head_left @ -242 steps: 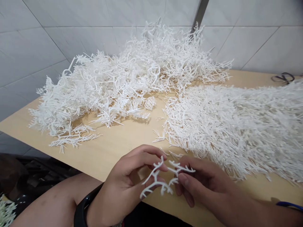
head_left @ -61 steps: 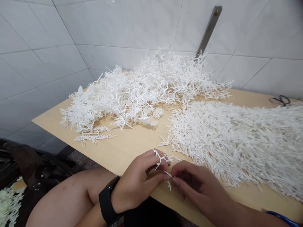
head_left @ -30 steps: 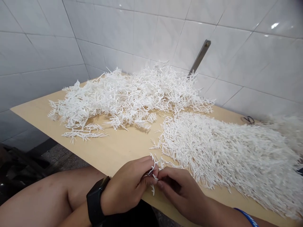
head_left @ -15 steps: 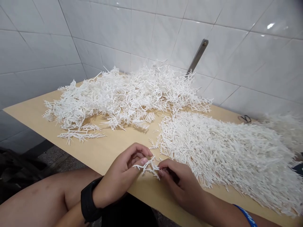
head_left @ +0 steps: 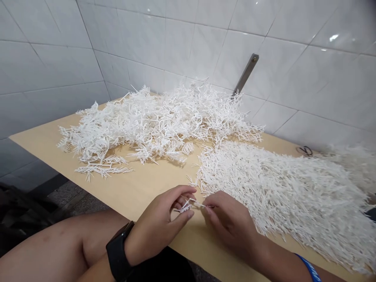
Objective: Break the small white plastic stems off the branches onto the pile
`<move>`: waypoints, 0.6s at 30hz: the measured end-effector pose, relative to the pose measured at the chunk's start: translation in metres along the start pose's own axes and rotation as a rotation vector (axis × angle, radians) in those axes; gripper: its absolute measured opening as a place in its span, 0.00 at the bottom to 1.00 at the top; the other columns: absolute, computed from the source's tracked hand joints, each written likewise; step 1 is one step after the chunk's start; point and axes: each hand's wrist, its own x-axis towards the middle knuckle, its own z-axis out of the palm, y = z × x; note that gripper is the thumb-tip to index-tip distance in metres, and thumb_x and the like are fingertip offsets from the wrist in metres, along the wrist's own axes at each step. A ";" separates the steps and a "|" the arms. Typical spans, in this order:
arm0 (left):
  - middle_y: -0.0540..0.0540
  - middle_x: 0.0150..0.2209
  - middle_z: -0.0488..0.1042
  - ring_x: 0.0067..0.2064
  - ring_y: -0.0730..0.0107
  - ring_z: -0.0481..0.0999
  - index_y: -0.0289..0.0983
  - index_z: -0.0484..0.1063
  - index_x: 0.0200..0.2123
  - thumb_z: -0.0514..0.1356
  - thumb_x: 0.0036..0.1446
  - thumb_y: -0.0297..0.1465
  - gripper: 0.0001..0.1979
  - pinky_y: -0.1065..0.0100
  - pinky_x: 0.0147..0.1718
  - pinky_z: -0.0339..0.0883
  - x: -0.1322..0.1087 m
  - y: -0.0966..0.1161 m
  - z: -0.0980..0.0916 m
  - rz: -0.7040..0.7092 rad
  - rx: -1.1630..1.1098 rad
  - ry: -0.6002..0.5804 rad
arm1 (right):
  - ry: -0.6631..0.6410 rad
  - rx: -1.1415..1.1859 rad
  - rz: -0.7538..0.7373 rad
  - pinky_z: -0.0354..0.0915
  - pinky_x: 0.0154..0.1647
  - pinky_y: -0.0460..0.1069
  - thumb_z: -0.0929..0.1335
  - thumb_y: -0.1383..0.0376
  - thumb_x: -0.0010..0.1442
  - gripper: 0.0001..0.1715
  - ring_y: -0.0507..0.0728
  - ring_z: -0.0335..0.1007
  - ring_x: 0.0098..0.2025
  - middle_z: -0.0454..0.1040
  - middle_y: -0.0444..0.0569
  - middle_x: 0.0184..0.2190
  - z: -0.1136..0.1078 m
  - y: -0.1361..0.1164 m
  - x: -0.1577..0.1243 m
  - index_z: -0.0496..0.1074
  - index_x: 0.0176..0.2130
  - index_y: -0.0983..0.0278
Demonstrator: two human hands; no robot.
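Between my two hands, just over the near edge of the table, is a small white branched plastic sprig (head_left: 188, 204). My left hand (head_left: 167, 219) curls around its left part, thumb and fingers closed in on it. With thumb and forefinger, my right hand (head_left: 230, 223) pinches the sprig's right end. Beyond my hands lies a loose heap of larger white branched pieces (head_left: 158, 121). A dense pile of small white sprigs (head_left: 279, 184) spreads right beside my right hand.
The tan tabletop (head_left: 149, 176) meets a tiled wall (head_left: 194, 43) behind. A grey metal bar (head_left: 246, 74) sticks up at the back. A thin black loop (head_left: 304, 150) lies near the wall. My bare leg (head_left: 58, 243) is below the left edge.
My left hand has turned and closed further around the sprig, which is now partly covered. My right hand has shifted slightly right, still pinching its end.
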 end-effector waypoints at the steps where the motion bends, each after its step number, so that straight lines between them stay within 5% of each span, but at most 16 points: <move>1: 0.46 0.43 0.76 0.43 0.65 0.74 0.40 0.70 0.49 0.59 0.60 0.32 0.14 0.66 0.46 0.66 0.000 0.000 -0.001 -0.010 -0.032 -0.010 | -0.008 0.030 0.012 0.64 0.33 0.47 0.62 0.70 0.65 0.08 0.53 0.70 0.32 0.74 0.47 0.29 0.000 -0.002 -0.001 0.70 0.37 0.63; 9: 0.49 0.32 0.76 0.36 0.68 0.73 0.37 0.73 0.41 0.56 0.63 0.37 0.11 0.69 0.39 0.65 -0.001 0.002 -0.009 -0.038 -0.163 -0.047 | -0.034 0.153 0.293 0.58 0.23 0.46 0.62 0.63 0.66 0.12 0.51 0.62 0.23 0.69 0.43 0.22 -0.002 -0.001 -0.002 0.70 0.33 0.63; 18: 0.47 0.32 0.77 0.37 0.66 0.74 0.36 0.74 0.40 0.54 0.64 0.39 0.14 0.67 0.40 0.66 -0.001 0.001 -0.008 -0.035 -0.143 0.024 | 0.060 0.028 0.065 0.64 0.34 0.50 0.62 0.69 0.66 0.08 0.54 0.71 0.32 0.75 0.47 0.30 -0.006 -0.003 0.001 0.70 0.38 0.62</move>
